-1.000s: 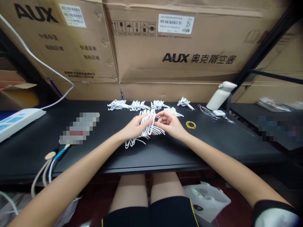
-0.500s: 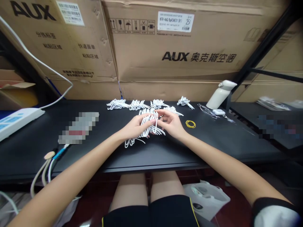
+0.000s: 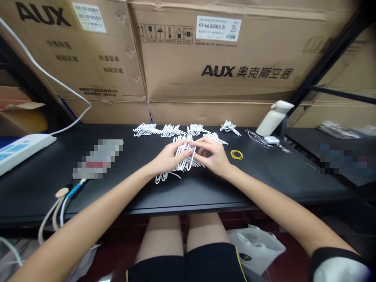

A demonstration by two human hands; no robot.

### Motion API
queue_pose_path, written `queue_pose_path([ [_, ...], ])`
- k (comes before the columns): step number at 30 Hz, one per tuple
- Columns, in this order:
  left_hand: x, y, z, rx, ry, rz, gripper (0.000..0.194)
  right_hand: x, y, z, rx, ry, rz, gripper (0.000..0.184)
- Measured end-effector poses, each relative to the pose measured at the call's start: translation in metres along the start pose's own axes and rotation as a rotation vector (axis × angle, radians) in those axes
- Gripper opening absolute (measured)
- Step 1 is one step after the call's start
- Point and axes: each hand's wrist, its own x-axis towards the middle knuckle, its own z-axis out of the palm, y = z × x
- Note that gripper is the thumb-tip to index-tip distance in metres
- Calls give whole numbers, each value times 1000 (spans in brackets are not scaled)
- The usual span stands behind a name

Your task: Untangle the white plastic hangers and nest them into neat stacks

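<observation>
My left hand (image 3: 166, 158) is closed round a bundle of bent white wire hooks (image 3: 182, 159), thumb on the near side and fingers over the top. Against the bundle's right end, my right hand (image 3: 216, 156) has its thumb and fingers curled, gripping the wires there; its fingertips are partly hidden. More white hooks (image 3: 161, 178) lie on the black table just below my left hand. Behind my hands stand several small clusters of the same hooks, among them a left cluster (image 3: 145, 129), a middle cluster (image 3: 196, 129) and a right cluster (image 3: 230, 127).
Yellow rubber bands (image 3: 236, 154) lie right of my hands. A white bottle (image 3: 274, 117), glasses (image 3: 257, 138) and a small white case (image 3: 271, 140) are at the back right. On the left are a blurred phone-like slab (image 3: 101, 158) with cables and a power strip (image 3: 25, 149). Cardboard boxes (image 3: 220, 88) stand behind.
My right hand has turned slightly and its fingers have closed in on the bundle's right end. The hooks in my hands have shifted a little; the rest looks the same.
</observation>
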Motion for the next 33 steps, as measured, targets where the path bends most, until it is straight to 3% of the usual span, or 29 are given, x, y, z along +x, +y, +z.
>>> queue_pose_path([
  [6,0,0,0,27,-40,3,50,-1,2,5,-39,-20,-70,20],
  [11,-2,2,1,-118,-109,-127,54,0,0,3,13,-77,-29,12],
  [19,-3,11,-6,-432,-207,-354,47,9,-4,-22,461,-389,134,11],
  [26,-3,12,-9,-492,-278,-385,43,12,-3,-31,645,-476,205,16],
  [29,-4,11,-7,-479,-295,-379,40,11,-1,-27,660,-458,245,18],
  [33,-4,13,-5,-471,-259,-350,38,12,-2,-20,679,-323,291,18],
])
